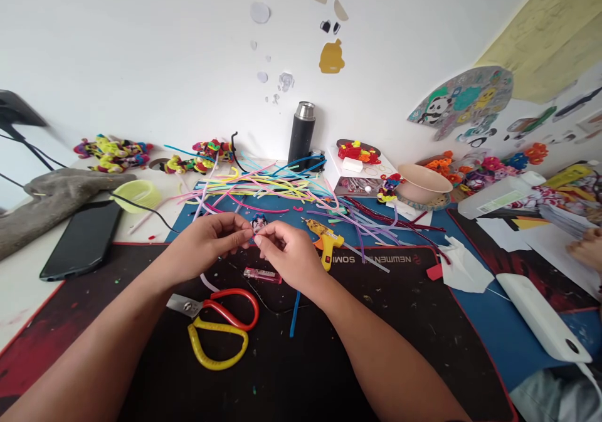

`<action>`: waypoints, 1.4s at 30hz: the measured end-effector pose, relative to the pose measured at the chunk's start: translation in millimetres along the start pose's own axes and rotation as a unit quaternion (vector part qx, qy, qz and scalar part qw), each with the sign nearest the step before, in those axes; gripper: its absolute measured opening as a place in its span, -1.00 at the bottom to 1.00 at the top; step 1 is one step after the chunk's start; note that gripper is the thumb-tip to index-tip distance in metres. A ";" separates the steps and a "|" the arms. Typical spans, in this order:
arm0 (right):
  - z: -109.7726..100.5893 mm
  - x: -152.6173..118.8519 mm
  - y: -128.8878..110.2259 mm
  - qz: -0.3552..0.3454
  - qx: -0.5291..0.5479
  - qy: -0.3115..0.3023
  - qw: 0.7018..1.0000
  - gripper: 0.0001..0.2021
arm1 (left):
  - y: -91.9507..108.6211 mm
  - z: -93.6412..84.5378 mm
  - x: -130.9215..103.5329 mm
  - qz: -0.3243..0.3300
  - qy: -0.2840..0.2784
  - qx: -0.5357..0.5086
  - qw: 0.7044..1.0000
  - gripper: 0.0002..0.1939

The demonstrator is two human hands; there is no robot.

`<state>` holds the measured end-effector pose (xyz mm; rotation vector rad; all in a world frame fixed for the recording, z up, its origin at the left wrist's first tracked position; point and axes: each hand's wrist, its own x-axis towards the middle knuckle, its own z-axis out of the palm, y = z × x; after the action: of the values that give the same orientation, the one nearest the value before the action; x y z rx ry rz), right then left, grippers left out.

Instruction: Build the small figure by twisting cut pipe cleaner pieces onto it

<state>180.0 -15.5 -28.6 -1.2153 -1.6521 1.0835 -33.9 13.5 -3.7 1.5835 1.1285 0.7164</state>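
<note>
My left hand (209, 241) and my right hand (292, 253) meet above the dark desk mat, each closed in a pinch. Their fingertips nearly touch, and whatever lies between them is too small to make out. Just behind the fingertips shows a small pink, white and dark piece (259, 222), partly hidden. Below the hands lie a pink lighter (262, 275) and scissors (221, 325) with one red and one yellow handle. A short blue pipe cleaner (295, 314) lies under my right wrist. A yellow glue gun (328, 241) rests to the right of my right hand.
Many colored pipe cleaners (263, 184) are heaped behind the hands. A black thermos (301, 135) stands against the wall. A phone (82, 240) and driftwood (61, 190) are left. A white device (543, 315), a tissue (463, 266) and another person's hand (587, 246) are right.
</note>
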 end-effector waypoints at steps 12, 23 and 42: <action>3.7 1.5 2.7 0.016 0.120 0.009 0.993 -0.86 | 4.0 1.6 2.1 -0.024 0.036 -0.053 0.998 -0.40; 1.7 1.9 -0.8 0.015 0.108 0.015 0.994 -0.87 | 2.8 1.6 1.0 -0.017 0.022 -0.060 0.998 -0.39; 0.7 2.2 -2.7 0.035 0.088 0.004 0.996 -0.87 | 2.2 0.8 0.5 0.017 0.028 -0.025 0.999 -0.49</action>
<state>178.1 -13.9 -26.1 -1.1677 -1.4835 1.2370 -32.4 13.5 -2.0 1.5525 1.1188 0.8103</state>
